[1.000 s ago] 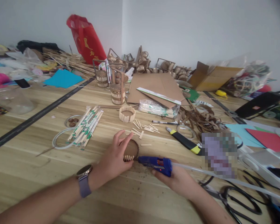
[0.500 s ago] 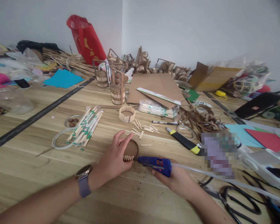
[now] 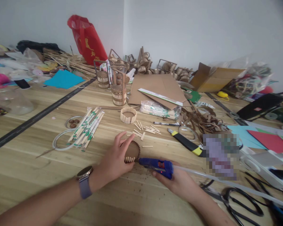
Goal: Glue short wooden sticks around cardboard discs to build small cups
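My left hand (image 3: pixel 116 155) grips the left side of a round cardboard base (image 3: pixel 132 150) with a ridged brown rim. A few short wooden sticks (image 3: pixel 129 159) stand along its near edge, and my palm and fingers hide its left part. In my right hand (image 3: pixel 179 180) is a blue glue gun (image 3: pixel 157 166), its nozzle at the base's near right edge. A long clear glue stick (image 3: pixel 209 178) trails from the gun's back. Beyond the base stands a ring of upright sticks (image 3: pixel 128 115), with loose cut sticks (image 3: pixel 153 129) to its right.
Wrapped chopsticks (image 3: pixel 87 128) and a white tape roll (image 3: pixel 61 140) lie to the left. A yellow-black utility knife (image 3: pixel 186 142) and black scissors (image 3: pixel 244 201) are on the right. Finished little baskets (image 3: pixel 119 94), cardboard sheets (image 3: pixel 153 84) and a red bag (image 3: pixel 87 40) are farther back.
Almost nothing differs. Both hands, the base and the glue gun stay in the same place, apart from a very slight leftward shift of the gun.
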### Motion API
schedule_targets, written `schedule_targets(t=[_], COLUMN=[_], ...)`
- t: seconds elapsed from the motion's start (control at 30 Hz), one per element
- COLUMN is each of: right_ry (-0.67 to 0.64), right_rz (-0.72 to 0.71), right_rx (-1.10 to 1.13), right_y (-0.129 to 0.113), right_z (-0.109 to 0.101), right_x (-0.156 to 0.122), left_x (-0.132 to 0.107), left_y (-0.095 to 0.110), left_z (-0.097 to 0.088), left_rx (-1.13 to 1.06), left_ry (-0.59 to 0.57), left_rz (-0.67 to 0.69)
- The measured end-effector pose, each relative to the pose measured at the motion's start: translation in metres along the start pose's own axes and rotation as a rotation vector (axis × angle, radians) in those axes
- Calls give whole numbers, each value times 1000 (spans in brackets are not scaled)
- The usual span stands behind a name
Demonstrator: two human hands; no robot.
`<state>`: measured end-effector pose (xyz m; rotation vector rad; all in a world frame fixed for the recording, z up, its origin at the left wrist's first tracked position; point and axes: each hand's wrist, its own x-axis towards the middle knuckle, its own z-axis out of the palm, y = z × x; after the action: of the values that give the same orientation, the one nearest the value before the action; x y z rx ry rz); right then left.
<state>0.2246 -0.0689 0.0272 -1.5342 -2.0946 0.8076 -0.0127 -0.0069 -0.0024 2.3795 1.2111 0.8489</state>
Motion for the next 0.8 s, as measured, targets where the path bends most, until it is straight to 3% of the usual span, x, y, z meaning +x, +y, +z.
schedule_targets(t=[0.13, 0.27, 0.37, 0.53, 0.6, 0.7, 0.8], right_ry=[46, 233, 388, 428, 468, 551, 606], right_rz=[61, 230, 395, 523, 526, 494, 214], right_rx=[35, 176, 404, 857, 758, 369, -150], right_y=[1, 7, 15, 33, 40, 44, 37], right_z=[4, 2, -6, -24, -30, -33, -23], right_x=[0, 6, 13, 18, 17, 13, 12], left_x=[0, 0, -1, -1, -1, -1, -1], left_y=[-1, 2, 3, 2, 1, 2, 2], left_z=[-1, -2, -2, 0, 0, 0, 0], left_rx=[3, 14, 33, 44, 45, 41, 29], left_ry=[1, -20, -25, -19, -19, -25, -31], left_rz=[-16, -18, -9, 1, 0, -1, -2])
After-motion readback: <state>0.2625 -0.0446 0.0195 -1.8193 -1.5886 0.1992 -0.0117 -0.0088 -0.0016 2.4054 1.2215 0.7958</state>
